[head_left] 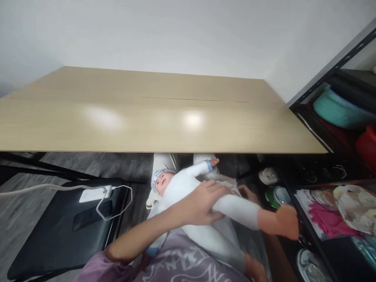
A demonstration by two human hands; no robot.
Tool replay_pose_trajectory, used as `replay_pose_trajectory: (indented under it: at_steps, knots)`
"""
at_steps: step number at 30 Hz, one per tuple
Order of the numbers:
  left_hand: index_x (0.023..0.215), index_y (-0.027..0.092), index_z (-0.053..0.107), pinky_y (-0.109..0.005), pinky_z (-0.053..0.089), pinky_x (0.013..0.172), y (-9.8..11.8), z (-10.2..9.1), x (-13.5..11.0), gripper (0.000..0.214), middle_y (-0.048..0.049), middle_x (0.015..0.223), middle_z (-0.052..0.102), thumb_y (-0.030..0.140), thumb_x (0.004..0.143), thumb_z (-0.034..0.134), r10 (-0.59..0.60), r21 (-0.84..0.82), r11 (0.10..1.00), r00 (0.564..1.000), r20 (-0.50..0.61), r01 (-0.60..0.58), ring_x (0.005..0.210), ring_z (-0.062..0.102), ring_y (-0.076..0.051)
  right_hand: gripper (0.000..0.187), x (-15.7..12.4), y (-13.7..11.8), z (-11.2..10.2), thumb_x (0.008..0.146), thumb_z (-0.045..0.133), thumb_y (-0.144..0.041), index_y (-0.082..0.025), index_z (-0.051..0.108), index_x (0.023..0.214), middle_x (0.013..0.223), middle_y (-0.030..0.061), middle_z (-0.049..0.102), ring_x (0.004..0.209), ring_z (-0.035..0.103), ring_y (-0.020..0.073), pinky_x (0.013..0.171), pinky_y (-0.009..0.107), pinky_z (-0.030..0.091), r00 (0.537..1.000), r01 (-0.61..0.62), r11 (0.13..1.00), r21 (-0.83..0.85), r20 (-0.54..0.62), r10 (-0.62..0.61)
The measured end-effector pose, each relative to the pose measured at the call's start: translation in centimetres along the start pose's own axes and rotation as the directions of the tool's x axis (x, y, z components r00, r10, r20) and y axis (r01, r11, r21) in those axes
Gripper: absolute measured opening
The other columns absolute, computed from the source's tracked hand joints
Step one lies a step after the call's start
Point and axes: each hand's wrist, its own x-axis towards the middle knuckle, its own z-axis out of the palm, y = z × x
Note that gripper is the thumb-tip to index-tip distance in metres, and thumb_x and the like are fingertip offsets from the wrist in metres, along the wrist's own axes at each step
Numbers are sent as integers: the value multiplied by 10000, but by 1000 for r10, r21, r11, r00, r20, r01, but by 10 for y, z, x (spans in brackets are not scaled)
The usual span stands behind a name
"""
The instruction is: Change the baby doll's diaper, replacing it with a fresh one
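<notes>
A baby doll [183,186] in a white suit with blue cuffs and a printed cap lies on its back across my lap. My left hand [207,201] is closed around the upper part of one doll leg, which sticks out to the right. Behind that leg, my right hand [248,194] shows only in part, its fingers closed at the edge of a crumpled clear plastic bag [230,183]. More of this thin plastic hangs beneath the doll's legs. The doll's other leg points down toward the lower right.
A wooden table [164,121] stands just ahead, its front edge above the doll. On the left, a black stool [58,231] carries a white power adapter [95,194] with cables and a dark phone [91,216]. A shelf [311,219] holding bags and basins borders the right.
</notes>
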Motion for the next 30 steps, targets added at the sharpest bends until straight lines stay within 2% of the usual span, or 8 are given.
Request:
replay_pose_trajectory:
  at_steps: [3,5,10,12,17,23,27,30]
  knots:
    - [1416,162,632,-452,489,990,-1,11,-3,501,-125,1271,755,327,966,777,80,182,977,984,159,-109,1146,660,-319,466,29,-13,39,806,706,-723,-263,648,851,775,54,729,750,679,258,701,363,552,998,47,997,53,-33,-45]
    - [1471,160,598,-445,473,953,-2,15,-6,537,-110,1255,762,330,988,761,130,261,947,965,227,-189,1115,664,-310,493,40,-21,55,887,657,-748,-256,627,895,808,56,712,789,657,253,731,354,537,992,77,995,65,-101,-70]
    - [1429,148,619,-424,470,908,-1,14,-22,414,-75,1107,754,401,1103,645,280,299,890,930,238,-345,980,661,-252,484,49,-27,64,955,651,-746,-269,572,984,852,36,652,814,606,246,787,353,506,905,132,990,48,-414,-101]
    - [1401,153,632,-419,470,900,2,13,-28,372,-69,1079,755,414,1140,588,305,293,888,931,201,-355,942,657,-235,503,49,-24,68,944,650,-764,-270,561,973,816,16,616,772,583,231,754,339,484,916,118,991,62,-392,-85]
    - [1418,166,626,-402,446,855,6,17,-34,375,-65,1054,748,423,1148,580,269,323,895,950,157,-307,925,648,-236,530,46,-14,93,899,703,-778,-265,572,863,697,-35,536,657,512,189,633,303,391,976,61,994,90,-215,-40]
    - [1422,162,628,-405,443,869,2,23,-28,393,-66,1079,747,438,1168,511,264,320,895,947,183,-311,942,640,-243,466,65,-13,116,898,675,-714,-273,532,848,700,-37,530,665,520,201,651,321,414,972,31,992,123,-235,-1]
    - [1447,171,617,-412,452,929,0,24,-24,413,-71,1117,745,450,1147,564,232,316,902,947,221,-294,1004,648,-257,319,99,-23,122,909,689,-571,-264,607,893,812,28,671,836,654,257,775,356,515,973,19,990,143,-229,14]
    - [1452,170,618,-423,462,925,0,24,-23,419,-65,1127,744,445,1137,587,227,313,904,948,222,-290,1012,643,-259,223,123,-31,124,943,682,-463,-242,656,953,947,73,748,1021,704,283,878,365,523,983,40,987,153,-183,-12]
